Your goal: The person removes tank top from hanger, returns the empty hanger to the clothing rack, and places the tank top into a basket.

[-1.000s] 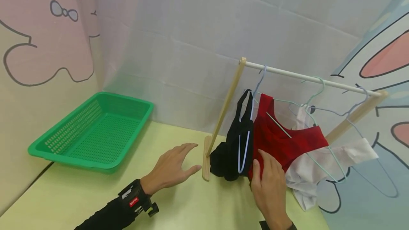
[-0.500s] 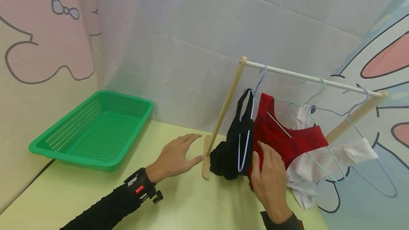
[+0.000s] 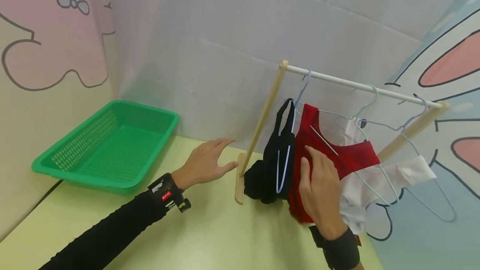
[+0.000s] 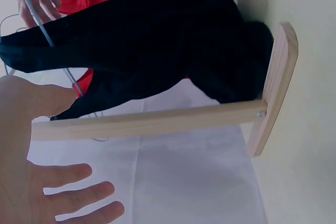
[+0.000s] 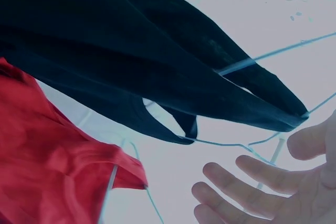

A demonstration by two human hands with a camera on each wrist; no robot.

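A black strappy top [image 3: 275,157] hangs on a lavender wire hanger, at the left end of a small clothes rack's white rod [image 3: 337,79]. Beside it a red sleeveless top [image 3: 300,170] hangs on a mint hanger [image 3: 371,99]. My left hand [image 3: 204,163] hovers left of the rack's wooden foot, thumb and fingers spread around nothing. In front of the red top is my right hand [image 3: 320,186], its fingers extended and overlapping the cloth. The right wrist view has this hand [image 5: 273,187] apart from the fabric, below the black top's strap [image 5: 283,119].
A white top [image 3: 390,182] hangs at the rack's right end on another lavender hanger [image 3: 448,207]. A green plastic basket [image 3: 123,186] stands at the back left of the pale yellow table [image 3: 210,236]. White and cartoon-printed curtains [image 3: 210,74] enclose the table.
Both hands have risen a little, the right one up along the front of the red top. The head view has tilted slightly downward. The garments hang as before.
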